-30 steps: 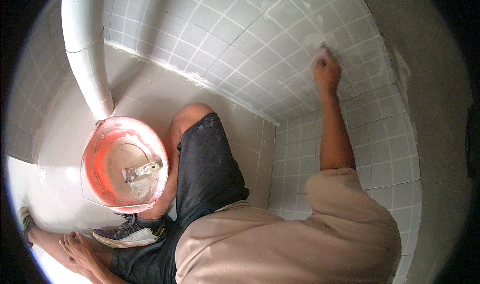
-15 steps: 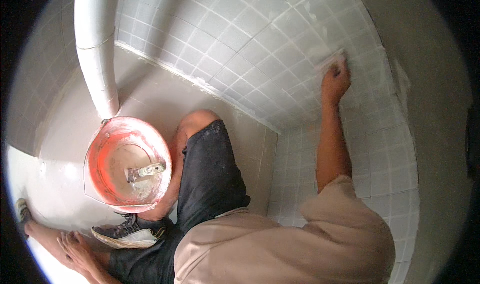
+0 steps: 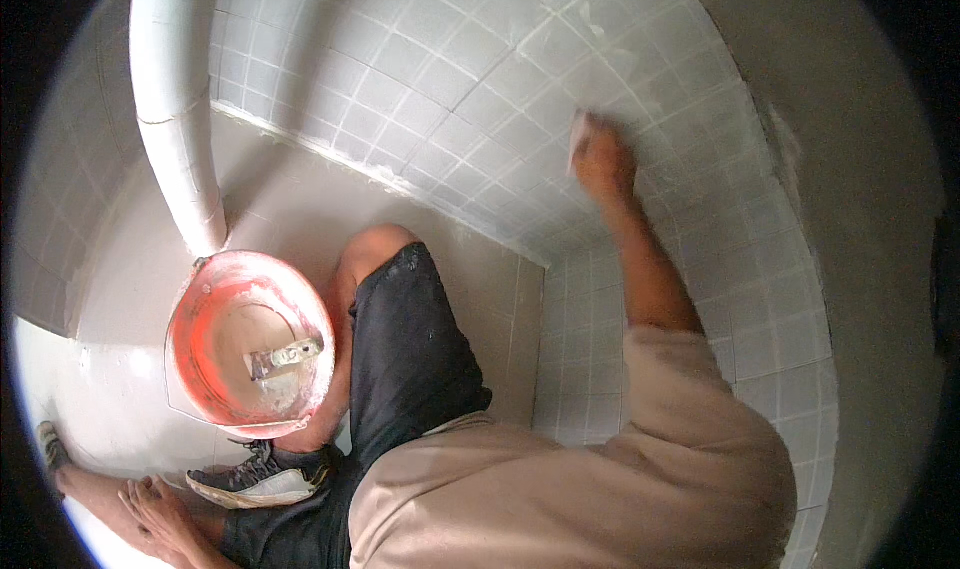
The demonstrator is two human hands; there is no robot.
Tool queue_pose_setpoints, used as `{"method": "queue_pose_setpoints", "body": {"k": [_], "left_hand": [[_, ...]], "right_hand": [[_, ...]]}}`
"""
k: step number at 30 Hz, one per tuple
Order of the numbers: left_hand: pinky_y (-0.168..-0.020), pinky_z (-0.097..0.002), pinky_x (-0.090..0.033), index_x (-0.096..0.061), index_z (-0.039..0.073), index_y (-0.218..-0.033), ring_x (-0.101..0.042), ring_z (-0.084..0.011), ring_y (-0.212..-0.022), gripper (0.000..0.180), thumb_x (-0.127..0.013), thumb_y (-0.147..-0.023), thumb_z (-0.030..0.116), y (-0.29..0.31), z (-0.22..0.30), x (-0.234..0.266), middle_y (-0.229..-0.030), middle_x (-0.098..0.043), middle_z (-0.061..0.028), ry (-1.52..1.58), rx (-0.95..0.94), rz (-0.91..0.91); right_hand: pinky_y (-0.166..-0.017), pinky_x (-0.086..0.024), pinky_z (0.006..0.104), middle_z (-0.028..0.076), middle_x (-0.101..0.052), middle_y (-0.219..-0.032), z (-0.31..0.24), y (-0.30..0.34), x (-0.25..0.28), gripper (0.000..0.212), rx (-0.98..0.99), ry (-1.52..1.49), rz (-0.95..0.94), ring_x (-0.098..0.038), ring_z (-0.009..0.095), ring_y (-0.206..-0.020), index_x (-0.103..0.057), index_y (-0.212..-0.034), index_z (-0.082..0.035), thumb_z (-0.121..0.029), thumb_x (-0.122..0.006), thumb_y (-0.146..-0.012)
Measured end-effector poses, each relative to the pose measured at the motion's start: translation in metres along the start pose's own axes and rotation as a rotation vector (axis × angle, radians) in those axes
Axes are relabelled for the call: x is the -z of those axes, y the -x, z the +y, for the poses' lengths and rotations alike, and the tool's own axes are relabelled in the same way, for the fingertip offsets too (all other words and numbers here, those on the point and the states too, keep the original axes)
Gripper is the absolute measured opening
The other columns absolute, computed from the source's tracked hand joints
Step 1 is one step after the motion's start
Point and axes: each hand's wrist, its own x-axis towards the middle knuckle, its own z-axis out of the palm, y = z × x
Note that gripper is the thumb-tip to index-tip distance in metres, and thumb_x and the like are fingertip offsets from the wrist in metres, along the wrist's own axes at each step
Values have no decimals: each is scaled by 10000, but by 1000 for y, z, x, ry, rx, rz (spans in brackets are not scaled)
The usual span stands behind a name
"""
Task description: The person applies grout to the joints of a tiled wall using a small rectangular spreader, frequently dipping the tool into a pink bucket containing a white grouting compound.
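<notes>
The fingers of our right hand (image 3: 607, 161) are curled tightly around a pale flat tool (image 3: 577, 146), at the grey tiled wall (image 3: 420, 54). We have it farther left than half a second ago, its edge now more upright; it looks thin, straight-edged, blurred. Our left hand (image 3: 158, 514), fingers loosely spread and empty, rests on our leg (image 3: 95, 495).

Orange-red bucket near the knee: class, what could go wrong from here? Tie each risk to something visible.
The round orange-red bucket stands close to the bare raised knee; a leg shift might tip it. The flat, pale-handled scraper inside could sink into the pale mix. The right hand, blurred and holding a pale flat tool by the grey square-tiled wall, might scrape against it.
</notes>
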Motion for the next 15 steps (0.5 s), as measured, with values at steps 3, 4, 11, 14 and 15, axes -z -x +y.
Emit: {"method": "queue_pose_setpoints", "body": {"k": [3,4,11,14,15], "left_hand": [[-1135,-520,-274,-694,49,-1033,-353,-281,-1417,322,-586,-913,328,2,9,-21,-1365,-571,-105,32,-37,62],[-1139,-508,-278,-695,43,-1023,-367,-288,-1405,316,-594,-908,319,8,21,-12,-1348,-581,-120,48,-35,68],[-1152,-463,-299,-689,-14,-1002,-450,-365,-1310,301,-600,-903,256,-10,6,15,-1221,-624,-208,36,-127,-76],[-1143,-459,-301,-679,-30,-1071,-414,-366,-1345,340,-577,-925,260,-3,26,14,-1266,-605,-200,12,-104,-92],[-1143,-460,-301,-679,-29,-1071,-417,-366,-1342,339,-578,-924,260,-3,22,13,-1265,-606,-200,5,-98,-68]], "right_hand": [[-937,-497,465,233,-621,-1222,53,21,-25,437,9,-230,333,-630,400,-1061,-545,-1322,-32,-102,-552,-890],[-943,-495,456,231,-625,-1224,76,12,-11,446,-110,-349,392,-624,400,-1075,-546,-1324,-30,-100,-557,-883],[-928,-498,402,217,-644,-1213,31,16,-25,342,-284,-593,143,-642,379,-1028,-647,-1202,-11,-150,-567,-900],[-964,-481,395,177,-644,-1235,135,47,-137,312,-525,-725,374,-623,352,-1105,-643,-1223,-38,-141,-537,-949],[-996,-461,411,171,-635,-1258,158,50,-132,331,-684,-1104,530,-603,352,-1144,-607,-1274,-53,-117,-515,-962]]}}
